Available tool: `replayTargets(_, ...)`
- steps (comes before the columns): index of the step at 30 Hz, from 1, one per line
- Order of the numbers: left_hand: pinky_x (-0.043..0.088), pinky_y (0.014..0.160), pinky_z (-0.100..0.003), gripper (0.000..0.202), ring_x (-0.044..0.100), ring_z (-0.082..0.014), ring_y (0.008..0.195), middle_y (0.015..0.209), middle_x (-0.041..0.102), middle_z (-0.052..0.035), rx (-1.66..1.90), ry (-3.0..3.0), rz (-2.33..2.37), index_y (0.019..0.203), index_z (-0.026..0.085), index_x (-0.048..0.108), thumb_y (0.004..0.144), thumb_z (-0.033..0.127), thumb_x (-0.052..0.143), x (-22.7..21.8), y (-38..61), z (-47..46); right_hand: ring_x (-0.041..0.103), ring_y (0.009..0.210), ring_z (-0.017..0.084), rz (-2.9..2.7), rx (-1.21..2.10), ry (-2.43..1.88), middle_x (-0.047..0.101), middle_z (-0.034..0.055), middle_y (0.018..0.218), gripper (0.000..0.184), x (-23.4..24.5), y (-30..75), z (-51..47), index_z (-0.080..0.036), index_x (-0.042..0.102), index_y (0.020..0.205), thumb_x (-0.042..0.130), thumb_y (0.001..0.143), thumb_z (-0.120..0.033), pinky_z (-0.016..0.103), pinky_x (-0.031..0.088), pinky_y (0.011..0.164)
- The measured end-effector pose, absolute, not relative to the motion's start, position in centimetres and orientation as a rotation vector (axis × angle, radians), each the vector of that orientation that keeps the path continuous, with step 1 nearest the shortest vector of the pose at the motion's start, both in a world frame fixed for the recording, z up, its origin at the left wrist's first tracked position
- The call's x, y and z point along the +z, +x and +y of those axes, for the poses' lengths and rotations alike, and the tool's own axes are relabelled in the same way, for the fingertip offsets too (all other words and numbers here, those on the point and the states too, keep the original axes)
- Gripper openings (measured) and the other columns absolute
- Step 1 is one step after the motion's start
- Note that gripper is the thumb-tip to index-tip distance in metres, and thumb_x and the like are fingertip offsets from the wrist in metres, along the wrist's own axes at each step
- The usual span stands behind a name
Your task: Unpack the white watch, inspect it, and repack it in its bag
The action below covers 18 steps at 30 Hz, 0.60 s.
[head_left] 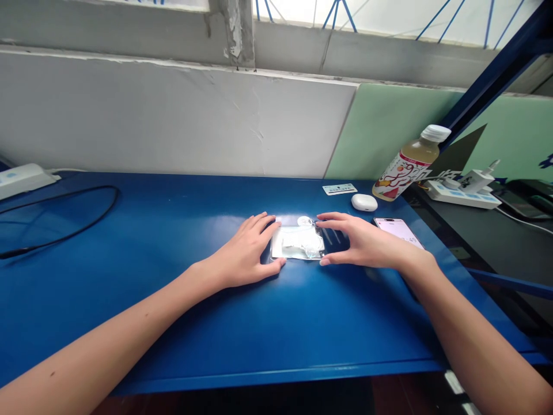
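Observation:
A clear, shiny flat packet [298, 242] with white contents lies on the blue table, and glare hides its details. A small round white tag or disc [306, 221] shows at its far edge. My left hand [250, 251] rests at the packet's left side, its thumb near the lower corner and its index finger near the upper one. On the other side, my right hand [360, 242] spans the right edge with thumb and fingers wide apart. Fingertips of both hands touch or nearly touch the packet's corners, which stays flat on the table.
Right of the packet are a phone [397, 230], a white earbud case [364, 202], a printed card [340, 189] and a drink bottle [406, 164]. Farther right sits a power strip [464, 193] with plugs. A black cable [110, 202] loops across the left of the blue table [173, 340].

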<state>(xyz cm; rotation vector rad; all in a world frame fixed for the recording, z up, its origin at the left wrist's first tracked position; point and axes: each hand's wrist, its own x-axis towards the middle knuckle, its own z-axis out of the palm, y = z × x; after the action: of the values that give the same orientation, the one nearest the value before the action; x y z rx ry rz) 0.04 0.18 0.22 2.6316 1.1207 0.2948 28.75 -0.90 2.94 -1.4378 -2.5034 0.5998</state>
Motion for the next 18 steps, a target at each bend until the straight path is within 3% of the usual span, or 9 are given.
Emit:
replayTargets(10, 0.023, 0.118, -0.056, 0.067, 0.020, -0.0382, 0.148, 0.156, 0.033, -0.0231, 0.200, 2.650, 1.128, 0.148, 0.005, 0.038, 0.097, 0.049, 0.039, 0.66, 0.10, -0.07, 0.040, 0.141, 0.038, -2.557, 0.624, -1.486, 0.039, 0.0144, 0.156, 0.090, 2.93, 28.97, -1.18, -0.021, 0.048, 0.146, 0.072, 0.071, -0.064, 0.052, 0.039, 0.113)
replayTargets(14, 0.021, 0.118, -0.056, 0.075, 0.019, -0.0388, 0.148, 0.156, 0.032, -0.0243, 0.217, 2.656, 1.100, 0.149, 0.004, 0.036, 0.096, 0.056, 0.044, 0.53, -0.01, -0.01, 0.045, 0.137, 0.036, -2.556, 0.514, -1.415, 0.042, 0.0128, 0.154, 0.075, 3.10, 28.65, -1.20, -0.025, 0.050, 0.144, 0.072, 0.078, -0.053, 0.051, 0.043, 0.110)
replayTargets(18, 0.025, 0.117, -0.056, 0.071, 0.025, -0.0385, 0.147, 0.154, 0.036, -0.0237, 0.273, 2.632, 1.097, 0.146, 0.006, 0.042, 0.096, 0.056, 0.047, 0.18, -0.23, 0.37, 0.060, 0.121, 0.031, -2.527, 0.493, -1.218, 0.060, 0.0082, 0.136, 0.046, 3.38, 28.10, -1.18, -0.031, 0.064, 0.130, 0.067, 0.085, -0.040, 0.045, 0.051, 0.099)
